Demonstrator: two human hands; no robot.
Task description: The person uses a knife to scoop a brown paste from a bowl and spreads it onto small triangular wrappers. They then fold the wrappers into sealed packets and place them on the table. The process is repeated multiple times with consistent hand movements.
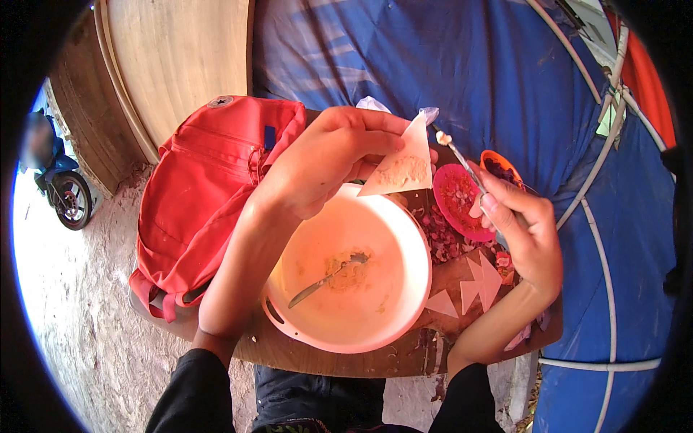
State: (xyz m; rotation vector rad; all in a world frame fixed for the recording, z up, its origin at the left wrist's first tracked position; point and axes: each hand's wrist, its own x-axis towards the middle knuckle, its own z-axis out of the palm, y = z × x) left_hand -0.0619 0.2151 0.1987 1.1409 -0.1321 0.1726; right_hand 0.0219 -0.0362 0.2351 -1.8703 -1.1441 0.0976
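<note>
My left hand point(346, 155) holds up a pale triangular wrapper sheet point(408, 144) by its edge, above the far rim of a large white basin. Beige paste point(404, 173) is smeared along the sheet's lower part. To the right, my right hand point(520, 227) grips a thin metal utensil point(465, 164), with a small pale lump on its tip; its exact kind is hard to make out. Inside the white basin point(296, 238) lies a spoon point(317, 283) among beige remains. More triangular sheets point(487, 281) lie on the table near my right forearm.
A red backpack point(195, 195) fills the table's left side. Beyond my right hand stand a pink dish point(449, 189) of chopped bits and an orange bowl point(491, 156) with dark contents. Reddish-purple scraps point(437, 231) litter the wooden table point(339, 364). Blue tarp point(433, 58) hangs behind.
</note>
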